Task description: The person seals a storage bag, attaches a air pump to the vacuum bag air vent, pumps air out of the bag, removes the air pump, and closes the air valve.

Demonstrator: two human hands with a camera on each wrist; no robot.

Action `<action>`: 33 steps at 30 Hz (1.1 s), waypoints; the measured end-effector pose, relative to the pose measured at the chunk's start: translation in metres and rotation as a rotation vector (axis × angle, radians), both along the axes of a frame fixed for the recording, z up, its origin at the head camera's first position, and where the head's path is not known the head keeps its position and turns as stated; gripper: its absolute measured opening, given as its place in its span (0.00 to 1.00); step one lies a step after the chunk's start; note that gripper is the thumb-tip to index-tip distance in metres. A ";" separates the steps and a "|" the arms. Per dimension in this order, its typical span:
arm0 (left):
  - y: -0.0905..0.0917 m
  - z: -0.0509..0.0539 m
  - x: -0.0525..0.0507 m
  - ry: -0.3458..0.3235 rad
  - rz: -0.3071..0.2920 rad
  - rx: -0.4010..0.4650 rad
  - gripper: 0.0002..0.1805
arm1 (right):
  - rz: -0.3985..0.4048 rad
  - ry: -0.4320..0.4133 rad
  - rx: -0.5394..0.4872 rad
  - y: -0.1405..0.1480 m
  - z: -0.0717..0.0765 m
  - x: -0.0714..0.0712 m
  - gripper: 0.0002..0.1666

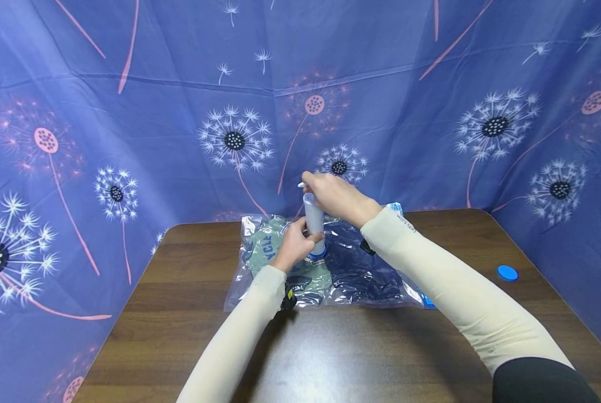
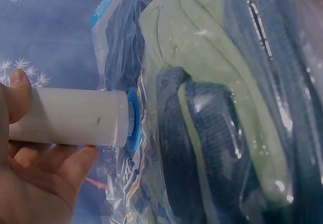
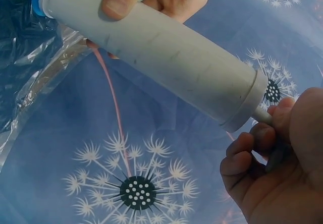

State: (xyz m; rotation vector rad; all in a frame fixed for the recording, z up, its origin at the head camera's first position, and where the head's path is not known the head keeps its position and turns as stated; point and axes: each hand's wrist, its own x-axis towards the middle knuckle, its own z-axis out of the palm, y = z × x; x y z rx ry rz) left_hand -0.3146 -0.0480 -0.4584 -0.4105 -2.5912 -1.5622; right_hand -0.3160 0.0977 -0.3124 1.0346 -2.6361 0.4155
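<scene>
A white cylindrical hand pump [image 1: 313, 215] stands nearly upright on the blue valve [image 1: 317, 253] of a clear plastic bag [image 1: 366, 280] with folded clothes inside. My left hand [image 1: 296, 244] grips the pump's barrel low down; in the left wrist view its fingers and thumb [image 2: 20, 95] wrap the barrel [image 2: 75, 117], whose end meets the blue valve [image 2: 133, 119]. Above the barrel, my right hand [image 1: 332, 195] holds the pump's handle. The right wrist view shows its curled fingers [image 3: 247, 153] around the handle at the rod [image 3: 262, 115], only a short length of which shows.
The bag lies across the far part of the brown wooden table [image 1: 179, 319]. A round blue cap [image 1: 507, 273] lies on the table to the right. Blue dandelion-print cloth [image 1: 179, 112] hangs behind and at both sides.
</scene>
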 end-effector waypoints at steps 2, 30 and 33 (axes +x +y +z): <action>0.000 -0.001 -0.002 0.005 -0.007 0.007 0.22 | -0.004 -0.004 -0.005 0.000 0.000 -0.001 0.08; -0.001 0.002 -0.005 0.034 -0.010 -0.031 0.20 | 0.118 -0.093 -0.098 0.004 0.004 -0.015 0.10; -0.001 0.000 -0.003 0.028 -0.008 -0.049 0.21 | 0.124 -0.086 -0.107 0.005 0.001 -0.015 0.10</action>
